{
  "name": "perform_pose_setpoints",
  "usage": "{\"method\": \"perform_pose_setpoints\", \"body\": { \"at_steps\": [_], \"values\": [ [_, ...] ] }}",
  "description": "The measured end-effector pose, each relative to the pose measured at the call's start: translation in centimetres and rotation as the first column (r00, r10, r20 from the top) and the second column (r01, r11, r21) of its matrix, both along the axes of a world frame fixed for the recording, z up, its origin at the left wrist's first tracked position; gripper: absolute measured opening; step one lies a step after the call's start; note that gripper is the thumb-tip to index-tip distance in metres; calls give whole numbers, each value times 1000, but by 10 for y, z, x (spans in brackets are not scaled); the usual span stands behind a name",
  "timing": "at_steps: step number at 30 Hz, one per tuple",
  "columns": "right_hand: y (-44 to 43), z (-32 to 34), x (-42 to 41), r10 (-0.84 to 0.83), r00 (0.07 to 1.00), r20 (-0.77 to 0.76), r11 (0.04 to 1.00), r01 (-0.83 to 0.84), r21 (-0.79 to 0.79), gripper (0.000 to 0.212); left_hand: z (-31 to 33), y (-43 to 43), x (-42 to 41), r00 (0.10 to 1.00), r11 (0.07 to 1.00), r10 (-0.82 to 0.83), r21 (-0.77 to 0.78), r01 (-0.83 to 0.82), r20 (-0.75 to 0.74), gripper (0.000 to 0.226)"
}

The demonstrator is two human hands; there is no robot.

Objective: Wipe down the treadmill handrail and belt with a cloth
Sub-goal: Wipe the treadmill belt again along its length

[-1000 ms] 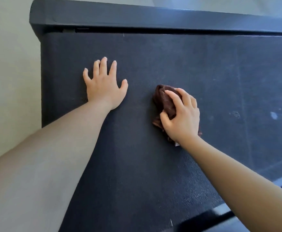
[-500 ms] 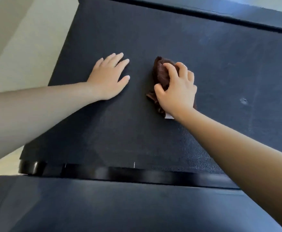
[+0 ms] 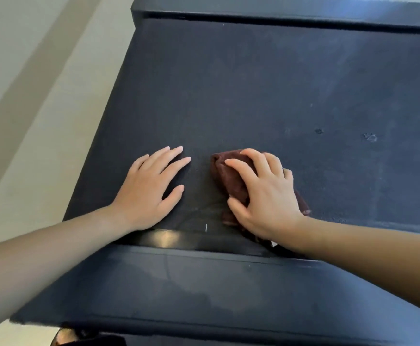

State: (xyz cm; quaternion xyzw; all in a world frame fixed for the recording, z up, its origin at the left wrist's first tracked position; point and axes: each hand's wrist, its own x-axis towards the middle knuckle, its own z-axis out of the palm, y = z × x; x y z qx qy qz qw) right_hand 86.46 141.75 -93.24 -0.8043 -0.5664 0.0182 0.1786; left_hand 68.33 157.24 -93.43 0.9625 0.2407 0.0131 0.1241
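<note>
Soft daylight, faint glare, wide-angle distortion

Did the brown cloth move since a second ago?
Yes. The cloth, gripped by the right hand, slid toward the person: it was well up the belt before and now reaches the belt's near edge.

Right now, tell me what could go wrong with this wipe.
1. The left hand presses flat on the belt; if the belt slips, that support may slide.
2. The cloth, bunched in the right hand, seems to trail over the glossy roller at the belt's near end and might snag there.
3. The smudges to the right lie outside the cloth's patch and could be missed.
</note>
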Motion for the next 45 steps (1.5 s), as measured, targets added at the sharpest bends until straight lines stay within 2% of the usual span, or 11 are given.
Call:
{"method": "perform_pose_setpoints", "body": {
  "at_steps": [8, 13, 16, 21, 27, 33, 38, 45],
  "values": [
    [58, 4, -7, -53, 999, -7, 998, 53, -37, 57, -2, 2, -3, 1000, 1000, -11, -5, 11, 16, 56],
    [3, 3, -3, -90, 996, 8, 996, 90, 11, 61, -3, 19, -3, 995, 996, -92, 9, 92, 50, 59],
    [-29, 6, 6, -155, 988, 19, 988, 155, -12, 62, -1, 27, 15, 986, 987, -160, 12, 159, 57, 57],
    [-34, 8, 31, -284, 959, 2, 958, 284, -25, 60, -2, 24, 54, 973, 978, -198, -37, 203, 116, 48],
    [-25, 2, 72, -354, 935, 26, 935, 353, 16, 60, -7, 6, 79, 951, 952, -307, 30, 306, 27, 51],
    [7, -2, 123, -390, 921, 10, 920, 389, 47, 58, -2, -1, 96, 967, 965, -255, 49, 256, -18, 54],
    [40, -3, 159, -225, 974, -12, 974, 225, 21, 57, 4, -2, 113, 966, 966, -224, 103, 238, -130, 55],
    [25, 5, 155, -103, 993, -62, 994, 101, -45, 56, 13, -29, 175, 978, 987, 133, 107, -117, -163, 60]
  ]
}}
